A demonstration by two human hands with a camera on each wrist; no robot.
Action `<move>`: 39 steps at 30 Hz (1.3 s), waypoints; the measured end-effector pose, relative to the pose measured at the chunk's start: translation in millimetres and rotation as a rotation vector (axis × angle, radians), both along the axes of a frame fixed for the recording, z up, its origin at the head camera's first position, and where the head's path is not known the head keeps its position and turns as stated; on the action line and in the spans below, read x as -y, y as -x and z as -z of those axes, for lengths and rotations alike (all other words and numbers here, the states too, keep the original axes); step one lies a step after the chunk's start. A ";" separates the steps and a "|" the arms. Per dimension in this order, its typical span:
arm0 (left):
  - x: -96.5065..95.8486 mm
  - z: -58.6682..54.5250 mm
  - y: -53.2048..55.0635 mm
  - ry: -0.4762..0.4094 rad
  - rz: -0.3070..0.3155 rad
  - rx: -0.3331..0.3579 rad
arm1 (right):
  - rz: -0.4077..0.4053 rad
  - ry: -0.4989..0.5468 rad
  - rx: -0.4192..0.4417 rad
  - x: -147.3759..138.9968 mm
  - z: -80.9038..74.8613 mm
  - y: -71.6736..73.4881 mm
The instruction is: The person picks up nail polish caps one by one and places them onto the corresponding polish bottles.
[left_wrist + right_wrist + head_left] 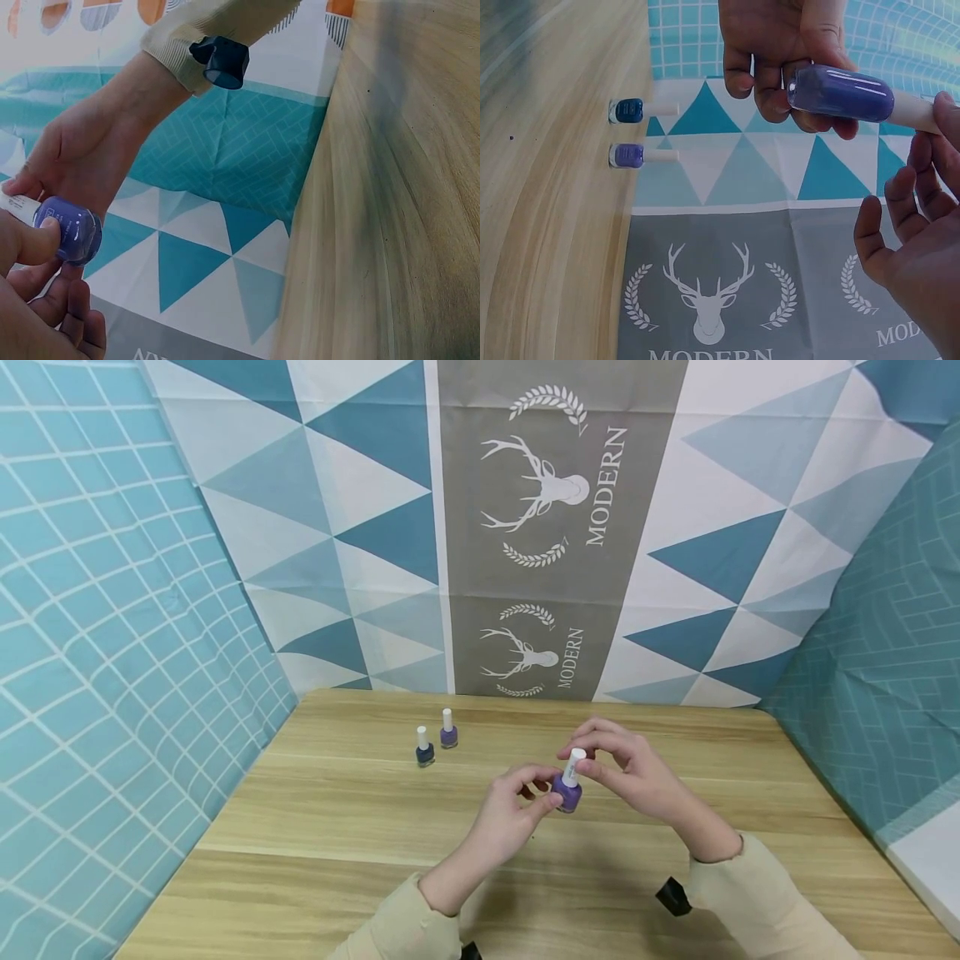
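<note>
Above the table, a purple nail polish bottle (567,792) with a white cap is held between both hands, slightly tilted in the head view. The left hand (512,810) pinches its glass body between thumb and fingers. At the top, the right hand (628,770) grips the white cap (574,766) with thumb and fingertips. The cap sits on the bottle; whether it is loosened I cannot tell. In the right wrist view the purple glass (841,93) spans from the left hand (780,45) to the right hand (922,247).
Two more nail polish bottles stand upright toward the back left of the wooden table (337,827): a dark blue one (425,753) and a purple one (448,737), both white-capped. Patterned cloth (375,527) hangs behind and at both sides. Black wrist cameras (673,897) sit at the sleeves.
</note>
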State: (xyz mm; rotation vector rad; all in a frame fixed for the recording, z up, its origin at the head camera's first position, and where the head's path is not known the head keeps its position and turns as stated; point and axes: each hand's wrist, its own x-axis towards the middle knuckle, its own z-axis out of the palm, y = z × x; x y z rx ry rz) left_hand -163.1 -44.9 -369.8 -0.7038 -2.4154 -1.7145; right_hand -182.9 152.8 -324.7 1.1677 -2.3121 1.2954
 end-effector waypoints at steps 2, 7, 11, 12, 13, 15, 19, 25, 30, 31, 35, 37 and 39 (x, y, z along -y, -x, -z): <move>-0.3 0.4 0.3 -0.004 -0.001 0.000 | 0.005 0.001 0.006 -0.6 0.2 0.6; -0.6 1.7 1.2 -0.019 -0.001 -0.020 | 0.022 0.010 0.007 -0.6 0.4 1.3; -0.7 0.9 0.7 -0.014 -0.006 -0.012 | 0.015 0.037 -0.009 -0.1 1.1 2.2; -0.7 0.7 0.5 -0.014 -0.007 -0.010 | 0.011 0.045 -0.009 0.0 1.4 2.5; -0.7 0.5 0.5 -0.014 -0.008 -0.007 | 0.009 0.052 -0.009 0.1 1.6 2.8; -0.7 0.1 0.3 -0.016 -0.010 -0.005 | 0.007 0.061 -0.009 0.3 1.9 3.0; -0.8 -0.4 0.3 -0.022 -0.015 -0.001 | 0.001 0.076 0.001 0.9 1.6 2.9; -0.8 -0.6 -0.2 -0.023 -0.018 0.006 | -0.021 0.100 0.026 2.0 2.6 2.9; -1.1 -0.5 -0.2 -0.027 -0.013 -0.007 | -0.005 0.104 0.044 2.7 3.1 3.5; -1.3 -0.5 -0.2 -0.028 -0.013 -0.011 | -0.001 0.104 0.051 2.9 3.3 3.6; -1.8 -0.5 -0.7 -0.036 -0.011 -0.018 | 0.011 0.102 0.064 3.8 3.7 3.4; -1.8 -0.7 -0.9 -0.037 -0.012 -0.020 | 0.013 0.101 0.066 4.6 3.5 3.0; -1.7 -0.8 -1.1 -0.036 -0.012 -0.021 | 0.017 0.098 0.071 5.0 3.6 2.9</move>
